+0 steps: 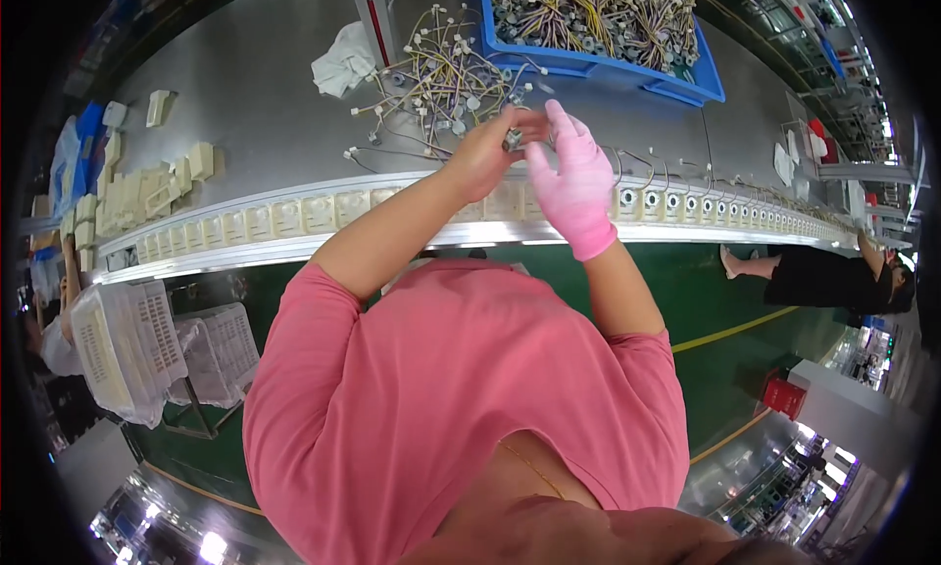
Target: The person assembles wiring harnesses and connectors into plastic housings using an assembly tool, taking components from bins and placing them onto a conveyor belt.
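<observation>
My bare left hand [484, 155] is closed around a small wired part with a round grey end [512, 139], mostly covered by the fingers. Close beside it on the right, my right hand [572, 181] wears a pink glove, its thumb and fingers apart, with nothing plainly held. Both hands are raised over a long row of cream plastic housings [355, 206] on a metal rail. Housings to the right have round dark-centred pieces in them, with wires sticking out. Just beyond my left hand lies a loose tangle of wired connectors [441, 75].
A blue bin [627, 70] full of wire bundles stands at the back. A white cloth [345, 60] lies beside an upright post [374, 21]. Loose cream housings [147, 191] are piled at left, above plastic crates [132, 349]. Another person [833, 276] is at the far right.
</observation>
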### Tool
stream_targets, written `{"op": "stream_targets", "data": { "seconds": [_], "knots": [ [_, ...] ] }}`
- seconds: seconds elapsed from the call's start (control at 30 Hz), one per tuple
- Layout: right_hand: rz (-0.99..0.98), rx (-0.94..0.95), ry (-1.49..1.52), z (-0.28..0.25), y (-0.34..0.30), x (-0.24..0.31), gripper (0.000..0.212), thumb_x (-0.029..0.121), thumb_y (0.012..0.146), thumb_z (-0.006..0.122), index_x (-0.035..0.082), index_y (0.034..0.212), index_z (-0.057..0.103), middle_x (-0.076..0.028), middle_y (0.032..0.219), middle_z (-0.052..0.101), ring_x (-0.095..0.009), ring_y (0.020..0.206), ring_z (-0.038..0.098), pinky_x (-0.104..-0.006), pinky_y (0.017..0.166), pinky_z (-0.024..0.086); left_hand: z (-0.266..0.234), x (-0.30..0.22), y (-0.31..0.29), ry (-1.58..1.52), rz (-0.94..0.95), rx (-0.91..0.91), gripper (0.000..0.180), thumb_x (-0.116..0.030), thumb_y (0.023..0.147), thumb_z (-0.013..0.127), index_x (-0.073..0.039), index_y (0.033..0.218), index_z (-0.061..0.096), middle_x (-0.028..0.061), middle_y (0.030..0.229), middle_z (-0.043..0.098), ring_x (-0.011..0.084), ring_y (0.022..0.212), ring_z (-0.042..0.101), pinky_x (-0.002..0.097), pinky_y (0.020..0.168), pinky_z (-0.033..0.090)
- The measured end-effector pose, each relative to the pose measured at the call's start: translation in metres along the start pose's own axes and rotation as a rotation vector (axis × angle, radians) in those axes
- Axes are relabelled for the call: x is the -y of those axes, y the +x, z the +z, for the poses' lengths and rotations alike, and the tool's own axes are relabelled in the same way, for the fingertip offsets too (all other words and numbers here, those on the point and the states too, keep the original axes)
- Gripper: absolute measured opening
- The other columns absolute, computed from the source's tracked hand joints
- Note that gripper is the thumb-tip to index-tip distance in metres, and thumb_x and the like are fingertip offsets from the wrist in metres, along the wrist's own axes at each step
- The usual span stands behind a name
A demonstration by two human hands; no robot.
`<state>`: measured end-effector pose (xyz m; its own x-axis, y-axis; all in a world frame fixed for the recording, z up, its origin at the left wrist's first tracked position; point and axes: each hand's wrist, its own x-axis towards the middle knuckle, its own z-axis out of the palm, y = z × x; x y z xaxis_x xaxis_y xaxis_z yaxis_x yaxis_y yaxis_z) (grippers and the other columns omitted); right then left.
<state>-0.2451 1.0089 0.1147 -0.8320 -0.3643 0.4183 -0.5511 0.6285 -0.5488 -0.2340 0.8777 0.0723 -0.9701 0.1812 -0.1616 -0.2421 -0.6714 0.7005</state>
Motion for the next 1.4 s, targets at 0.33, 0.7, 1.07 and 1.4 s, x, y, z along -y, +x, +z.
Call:
{"op": "stream_targets", "data": {
  "seconds": [0.33, 0.7, 1.07, 1.4],
  "knots": [
    [0.037, 0.237, -0.023, -0.024, 0.007, -0.034, 0.032, 0.023, 0.075, 0.062, 0.008, 0.103, 0.061, -0.010, 0.081, 0.059, -0.027, 0.074, 0.060, -0.0377, 0.066, 0.048, 0.007, 0.022, 0.033, 0.510, 0.056, -0.103, 0.029, -0.027, 0.094, 0.046, -0.002, 0.097, 0.060, 0.0030, 0.085, 0.060, 0.0172, 0.078, 0.058, 0.0353, 0.074, 0.049],
    [-0.431, 0.598, -0.261, -0.037, -0.003, -0.098, 0.029, 0.036, 0.077, 0.061, 0.008, 0.075, 0.055, -0.011, 0.072, 0.058, -0.028, 0.066, 0.060, -0.0390, 0.057, 0.047, 0.021, 0.039, 0.011, 1.618, 0.464, 0.092, 0.019, -0.021, 0.082, 0.057, -0.004, 0.074, 0.054, 0.0116, 0.073, 0.051, 0.0316, 0.072, 0.053, 0.0411, 0.062, 0.042],
    [-0.508, 0.414, -0.208, -0.035, -0.036, -0.099, 0.027, 0.022, 0.078, 0.058, 0.002, 0.095, 0.058, -0.009, 0.066, 0.053, -0.028, 0.064, 0.055, -0.0390, 0.058, 0.043, 0.025, 0.074, 0.004, 1.679, 0.614, -0.111, 0.015, -0.011, 0.071, 0.061, -0.004, 0.082, 0.053, 0.0140, 0.083, 0.054, 0.0324, 0.082, 0.052, 0.0426, 0.071, 0.041],
    [-0.288, 0.083, -0.059, -0.015, -0.059, -0.094, 0.019, 0.014, 0.074, 0.060, 0.007, 0.091, 0.063, -0.007, 0.072, 0.055, -0.028, 0.072, 0.052, -0.0401, 0.063, 0.040, 0.027, 0.079, 0.001, 1.722, 0.677, -0.145, 0.017, -0.010, 0.069, 0.060, -0.004, 0.082, 0.050, 0.0136, 0.085, 0.050, 0.0322, 0.082, 0.048, 0.0436, 0.069, 0.038]
  ]
}}
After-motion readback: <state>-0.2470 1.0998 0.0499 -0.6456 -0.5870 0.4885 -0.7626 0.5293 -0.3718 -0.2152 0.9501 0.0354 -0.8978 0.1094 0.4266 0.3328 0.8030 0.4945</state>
